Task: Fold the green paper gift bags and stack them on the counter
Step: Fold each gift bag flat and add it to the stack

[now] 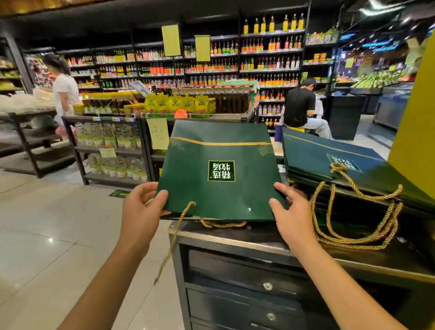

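Over counter, L hand & R hand pinch flat green bag by near corners.

The stack of green bags occupies the right part of the worktop. Its rope handles spill toward the front edge, just beside the right hand. A yellow pillar bounds the stack on the right. The held bag covers the left corner, with bare worktop in front of it. Left of the worktop, past the left hand, is open floor; a goods rack stands beyond.
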{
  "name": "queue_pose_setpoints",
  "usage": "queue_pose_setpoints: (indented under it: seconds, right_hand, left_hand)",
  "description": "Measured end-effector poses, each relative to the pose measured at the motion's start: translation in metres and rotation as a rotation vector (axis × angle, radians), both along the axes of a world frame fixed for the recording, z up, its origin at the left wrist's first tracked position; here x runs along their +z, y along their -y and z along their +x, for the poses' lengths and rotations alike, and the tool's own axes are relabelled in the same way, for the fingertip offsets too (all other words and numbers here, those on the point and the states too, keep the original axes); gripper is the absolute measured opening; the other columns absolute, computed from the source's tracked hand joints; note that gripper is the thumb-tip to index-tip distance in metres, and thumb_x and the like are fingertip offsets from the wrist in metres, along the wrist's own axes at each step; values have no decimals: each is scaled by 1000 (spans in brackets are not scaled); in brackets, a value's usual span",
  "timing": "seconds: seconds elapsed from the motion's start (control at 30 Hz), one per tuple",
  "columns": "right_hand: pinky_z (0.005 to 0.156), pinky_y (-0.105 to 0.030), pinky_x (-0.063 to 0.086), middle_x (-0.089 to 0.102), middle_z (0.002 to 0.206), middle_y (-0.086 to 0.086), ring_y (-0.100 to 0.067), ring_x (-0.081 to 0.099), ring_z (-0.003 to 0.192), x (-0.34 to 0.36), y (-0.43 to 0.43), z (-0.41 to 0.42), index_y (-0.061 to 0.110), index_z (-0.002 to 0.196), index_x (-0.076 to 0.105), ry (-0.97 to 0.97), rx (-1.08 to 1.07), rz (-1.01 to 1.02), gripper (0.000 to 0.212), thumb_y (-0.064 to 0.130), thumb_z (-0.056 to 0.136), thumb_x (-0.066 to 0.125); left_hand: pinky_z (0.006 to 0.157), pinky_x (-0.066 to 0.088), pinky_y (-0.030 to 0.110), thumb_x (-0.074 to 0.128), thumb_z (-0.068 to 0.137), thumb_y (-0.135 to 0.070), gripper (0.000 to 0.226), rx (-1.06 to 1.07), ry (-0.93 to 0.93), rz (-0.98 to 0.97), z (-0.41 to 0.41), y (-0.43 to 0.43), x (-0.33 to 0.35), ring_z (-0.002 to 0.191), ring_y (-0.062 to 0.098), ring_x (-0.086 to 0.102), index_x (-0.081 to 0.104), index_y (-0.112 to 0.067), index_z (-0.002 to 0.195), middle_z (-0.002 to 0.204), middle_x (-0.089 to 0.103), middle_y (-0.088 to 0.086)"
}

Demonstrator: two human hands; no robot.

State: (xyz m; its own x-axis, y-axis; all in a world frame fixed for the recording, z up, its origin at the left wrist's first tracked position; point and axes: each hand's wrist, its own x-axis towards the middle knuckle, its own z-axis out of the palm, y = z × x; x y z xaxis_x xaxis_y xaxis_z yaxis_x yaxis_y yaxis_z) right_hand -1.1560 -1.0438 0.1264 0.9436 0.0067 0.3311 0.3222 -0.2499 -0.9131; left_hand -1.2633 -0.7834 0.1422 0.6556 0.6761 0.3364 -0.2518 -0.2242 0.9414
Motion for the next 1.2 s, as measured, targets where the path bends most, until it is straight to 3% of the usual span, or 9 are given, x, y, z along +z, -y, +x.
queue_pose_setpoints:
  seconds: [0.13,0.23,0.3,0.5,0.63,0.73,0.87,1.03,1.2]
  right_hand:
    - [107,-16,26,40,143,-3,-8,44,118,-1,21,-15,18,139,58,16,11,-205,38,12,102,57]
    - [107,-24,30,30,154,-13,-16,49,114,-7,27,-22,16,143,53,87,-4,-399,39,13,104,50]
    - [115,-33,28,24,161,-15,-26,40,138,-11,26,-24,18,146,51,107,-6,-533,40,22,106,47]
    - [121,-39,14,27,164,-8,-30,22,149,-14,28,-29,16,157,32,178,-20,-1009,54,42,110,27]
    - [120,-41,18,31,162,-10,-32,27,146,-20,27,-25,17,156,34,186,-52,-998,55,44,109,29]
    - [117,-45,26,36,160,-11,-38,34,141,-29,25,-18,18,154,39,205,-89,-1001,55,46,107,31]
    - [114,-46,32,39,158,-10,-40,37,139,-35,24,-14,20,153,41,205,-103,-986,55,47,106,30]
    - [115,-46,31,39,158,-9,-39,35,141,-36,24,-13,20,153,40,196,-95,-970,55,47,106,30]
    - [115,-44,31,35,159,-11,-33,28,145,-30,28,-17,22,149,47,160,-49,-798,50,46,105,41]
  left_hand:
    - [71,59,23,62,99,-10,18,-11,-22,5,-11,16,-12,96,16,72,62,-9,117,107,71,4]
    - [68,55,17,62,99,-11,16,3,-47,5,-10,28,-24,92,11,70,62,-10,116,101,71,2]
    - [75,54,21,62,99,-12,15,38,-58,20,-5,33,-33,94,15,69,63,-11,114,99,70,1]
    - [90,51,35,62,98,-28,31,173,-217,388,5,25,-52,106,19,63,68,-10,122,115,69,4]
    - [93,51,34,62,98,-38,38,174,-188,316,-1,33,-65,112,14,55,57,-21,131,127,54,1]
    - [84,48,32,63,97,-38,26,257,-115,224,-22,55,-77,100,13,51,52,-24,115,111,52,-1]
    - [70,49,25,66,96,-37,24,125,-144,183,-41,79,-97,72,3,55,55,-18,106,87,58,1]
    - [64,47,25,70,91,-44,20,-113,-511,453,-33,86,-116,68,10,60,62,-27,97,71,61,0]
    - [62,53,21,62,99,-32,24,-411,-418,458,-30,98,-93,62,9,67,74,-22,81,69,71,-4]
